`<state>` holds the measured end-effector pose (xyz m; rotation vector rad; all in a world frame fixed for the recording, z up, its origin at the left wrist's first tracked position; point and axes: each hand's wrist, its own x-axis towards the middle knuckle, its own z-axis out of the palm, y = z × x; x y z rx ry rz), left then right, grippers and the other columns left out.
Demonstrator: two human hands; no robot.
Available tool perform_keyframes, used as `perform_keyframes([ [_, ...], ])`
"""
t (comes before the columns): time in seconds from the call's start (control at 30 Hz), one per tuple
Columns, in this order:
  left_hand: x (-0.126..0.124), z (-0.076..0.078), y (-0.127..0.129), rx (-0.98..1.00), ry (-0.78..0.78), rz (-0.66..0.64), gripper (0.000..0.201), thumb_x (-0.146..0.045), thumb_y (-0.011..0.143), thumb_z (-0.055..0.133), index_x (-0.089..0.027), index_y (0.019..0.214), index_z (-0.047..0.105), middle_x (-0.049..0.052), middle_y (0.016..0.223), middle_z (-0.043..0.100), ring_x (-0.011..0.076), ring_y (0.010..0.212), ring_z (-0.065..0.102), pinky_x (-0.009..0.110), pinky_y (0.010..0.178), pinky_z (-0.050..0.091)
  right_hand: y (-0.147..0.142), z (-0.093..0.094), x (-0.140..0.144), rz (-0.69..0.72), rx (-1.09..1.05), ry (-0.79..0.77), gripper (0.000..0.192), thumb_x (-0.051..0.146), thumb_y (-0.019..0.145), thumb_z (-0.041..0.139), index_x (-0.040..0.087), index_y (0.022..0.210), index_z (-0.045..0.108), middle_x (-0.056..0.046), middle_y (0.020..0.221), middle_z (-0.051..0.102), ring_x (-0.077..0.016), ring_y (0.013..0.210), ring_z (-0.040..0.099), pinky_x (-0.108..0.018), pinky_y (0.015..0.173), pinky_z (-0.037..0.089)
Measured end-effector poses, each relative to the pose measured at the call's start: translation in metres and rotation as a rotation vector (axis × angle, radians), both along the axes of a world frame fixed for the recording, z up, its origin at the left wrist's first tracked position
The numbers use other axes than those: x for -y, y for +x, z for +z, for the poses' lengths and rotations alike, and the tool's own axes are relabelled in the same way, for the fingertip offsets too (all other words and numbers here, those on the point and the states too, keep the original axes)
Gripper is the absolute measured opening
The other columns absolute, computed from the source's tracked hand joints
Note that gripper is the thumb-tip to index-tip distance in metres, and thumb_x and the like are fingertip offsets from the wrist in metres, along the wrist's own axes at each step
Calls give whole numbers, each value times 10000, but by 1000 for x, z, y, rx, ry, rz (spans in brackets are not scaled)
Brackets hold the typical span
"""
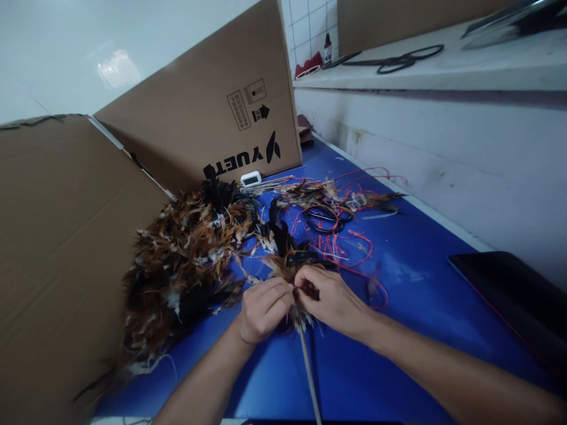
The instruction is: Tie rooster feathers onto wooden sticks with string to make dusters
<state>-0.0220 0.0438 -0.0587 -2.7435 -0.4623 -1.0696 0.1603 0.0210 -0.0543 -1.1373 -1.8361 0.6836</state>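
Observation:
A thin stick (308,366) runs up from the bottom edge to a bunch of brown and black feathers (283,262) at its upper end. My left hand (266,307) is closed at the left side of the bunch, its fingers bent in a pinch. From the right, my right hand (328,295) meets it with thumb and forefinger pinched together. Both sets of fingertips nearly touch at the base of the feathers, just above some pale quill ends (301,319). What lies between the fingertips is too small and hidden to name.
A big heap of loose feathers (186,254) lies left, against cardboard (212,100). Beyond my hands are tangled red string (365,254), black-handled scissors (325,219) and a small white digital device (251,179). A black flat object (509,301) sits right; larger scissors (398,60) lie on the ledge.

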Motion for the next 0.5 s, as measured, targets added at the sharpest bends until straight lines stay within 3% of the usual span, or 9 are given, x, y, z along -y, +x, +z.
perform_keyframes([
  [0.13,0,6,0,-46,78,-29,154,-92,753,581,-116,905,586,84,902,674,189,966,598,312,782,532,-1,0,0,-3,-12,-39,105,101,704,486,204,703,504,24,641,537,-115,601,508,-230,564,392],
  [0.33,3,18,2,-52,151,-43,92,-111,778,552,-100,862,589,85,850,684,199,922,615,311,748,546,2,2,-1,26,-140,-219,62,153,718,500,202,683,486,52,587,493,-91,537,475,-205,506,371],
  [0.5,3,19,2,-54,183,-51,82,-111,774,556,-101,848,589,88,850,687,201,922,619,314,744,547,2,2,-2,57,-254,-282,18,200,751,506,191,737,513,46,612,509,-86,551,471,-194,500,372],
])
